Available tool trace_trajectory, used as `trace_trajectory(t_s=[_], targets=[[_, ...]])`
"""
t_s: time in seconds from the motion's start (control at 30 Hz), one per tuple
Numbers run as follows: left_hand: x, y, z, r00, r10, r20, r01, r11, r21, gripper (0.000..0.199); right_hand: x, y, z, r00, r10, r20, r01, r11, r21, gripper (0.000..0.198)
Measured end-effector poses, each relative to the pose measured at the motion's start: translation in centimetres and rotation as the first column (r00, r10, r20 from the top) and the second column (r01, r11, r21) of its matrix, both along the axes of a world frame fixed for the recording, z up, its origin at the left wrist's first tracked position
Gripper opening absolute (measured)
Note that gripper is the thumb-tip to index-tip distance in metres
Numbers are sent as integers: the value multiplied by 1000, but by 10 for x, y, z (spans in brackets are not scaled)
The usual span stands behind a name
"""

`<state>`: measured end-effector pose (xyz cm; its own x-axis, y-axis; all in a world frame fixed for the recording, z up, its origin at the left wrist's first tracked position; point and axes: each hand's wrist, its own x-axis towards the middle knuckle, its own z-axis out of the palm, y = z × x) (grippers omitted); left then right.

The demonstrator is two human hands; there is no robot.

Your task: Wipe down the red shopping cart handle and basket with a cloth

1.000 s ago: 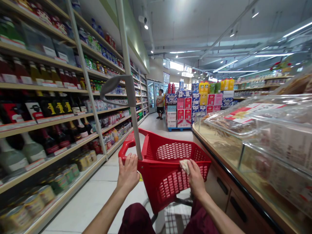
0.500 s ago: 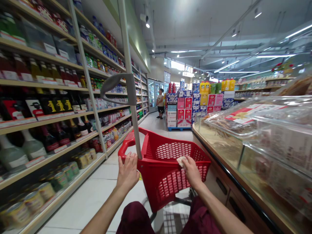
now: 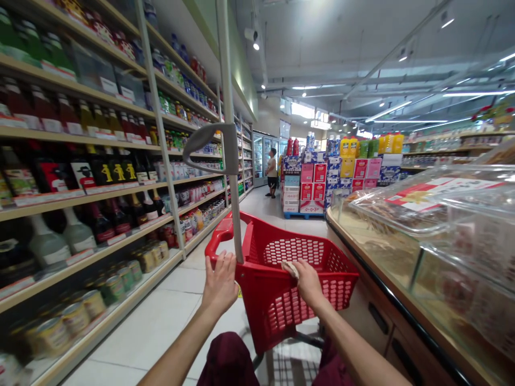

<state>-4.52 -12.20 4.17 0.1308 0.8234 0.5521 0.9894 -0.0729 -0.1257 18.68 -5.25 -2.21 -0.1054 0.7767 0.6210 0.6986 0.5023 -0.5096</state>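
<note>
Right fingers (image 3: 302, 267) pinch cloth (image 3: 290, 268) against red basket (image 3: 265, 277); left fingers (image 3: 220, 266) slightly spread; basket long axis crosswise, red handle (image 3: 221, 230) leftward.

Basket (image 3: 263, 272): open at the top, access from above unobstructed. Upright pole (image 3: 235, 214) and grip (image 3: 230, 150) obstruct sideways passage at the left end. Case (image 3: 362, 221) stands close on the right; open floor (image 3: 161, 316) toward shelves (image 3: 161, 264).

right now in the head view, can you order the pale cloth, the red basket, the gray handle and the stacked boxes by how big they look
Largest to smallest, as they look:
1. red basket
2. stacked boxes, farther off, so their true size against the basket is unsure
3. gray handle
4. pale cloth, partly hidden
</note>
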Motion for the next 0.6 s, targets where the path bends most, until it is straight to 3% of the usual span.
trace_trajectory(t_s=[0.13,0.27,0.37,0.5,0.6], targets=[[-1,2,0,1000,0,-5,0,1000,-8,57,-36,-10,11,990,139,7,-139,990,15,40],[-1,1,0,1000,3,-26,-2,1000,8,57,-66,-15,24,978,196,-65,-195,981,19,24],[1,0,0,1000,2,-11,-2,1000,-1,56,-43,-11,22,986,164,-37,-165,986,-33,18],[3,-1,0,1000,13,5,-13,1000,-12,56,4,-4,8,996,87,10,-87,995,-55,27],[4,1,-1,1000,16,1,-16,1000,1,56,2,-6,1,1000,7,1,-7,998,-60,33]])
